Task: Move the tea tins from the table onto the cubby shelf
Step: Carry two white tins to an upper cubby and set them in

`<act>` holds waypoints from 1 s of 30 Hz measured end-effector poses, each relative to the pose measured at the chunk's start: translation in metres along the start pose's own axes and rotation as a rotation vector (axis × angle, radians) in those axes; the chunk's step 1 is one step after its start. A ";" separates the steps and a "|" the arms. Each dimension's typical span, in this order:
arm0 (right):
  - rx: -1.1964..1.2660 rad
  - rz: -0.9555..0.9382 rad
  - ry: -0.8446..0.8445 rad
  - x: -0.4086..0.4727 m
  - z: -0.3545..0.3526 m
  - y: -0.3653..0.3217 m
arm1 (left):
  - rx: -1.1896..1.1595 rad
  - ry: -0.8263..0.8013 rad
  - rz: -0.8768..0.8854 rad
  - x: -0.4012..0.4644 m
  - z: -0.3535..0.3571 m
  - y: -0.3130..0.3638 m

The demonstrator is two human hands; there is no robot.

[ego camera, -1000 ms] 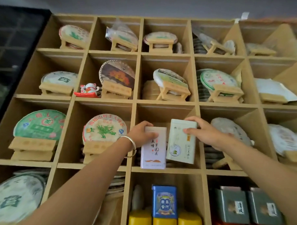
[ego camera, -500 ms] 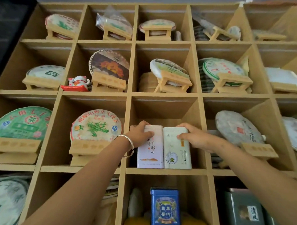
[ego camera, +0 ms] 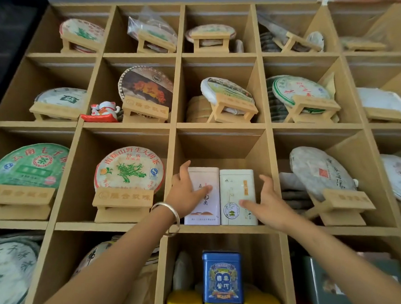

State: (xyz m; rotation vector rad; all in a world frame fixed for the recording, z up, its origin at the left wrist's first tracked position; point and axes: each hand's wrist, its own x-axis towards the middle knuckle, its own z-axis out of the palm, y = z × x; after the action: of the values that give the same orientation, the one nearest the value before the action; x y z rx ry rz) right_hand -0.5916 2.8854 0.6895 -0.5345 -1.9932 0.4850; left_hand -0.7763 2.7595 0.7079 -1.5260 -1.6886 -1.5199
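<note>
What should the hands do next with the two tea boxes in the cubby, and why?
Probably draw both hands back out. The pink tin and the white tin stand upright, side by side, on the cubby shelf. The left hand rests open on the pink one, and the right hand is open beside the white one, so neither grips.

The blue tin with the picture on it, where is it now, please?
In the head view, the blue tin stands low in the centre, in the cubby directly under the two pale tins, on the yellow containers.
</note>
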 end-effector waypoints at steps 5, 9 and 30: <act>-0.243 -0.116 0.156 -0.047 0.025 0.027 | 0.069 0.106 0.088 -0.054 0.018 -0.029; -0.273 -0.229 0.217 -0.048 0.032 0.034 | 0.151 0.115 0.054 -0.067 0.029 -0.034; -0.190 -0.109 0.196 -0.033 0.023 0.029 | 0.155 0.125 0.033 -0.056 0.030 -0.041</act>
State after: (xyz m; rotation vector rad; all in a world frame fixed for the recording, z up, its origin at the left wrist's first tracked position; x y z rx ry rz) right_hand -0.5930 2.8884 0.6395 -0.5645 -1.8777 0.1698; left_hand -0.7836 2.7686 0.6335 -1.3442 -1.6603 -1.4021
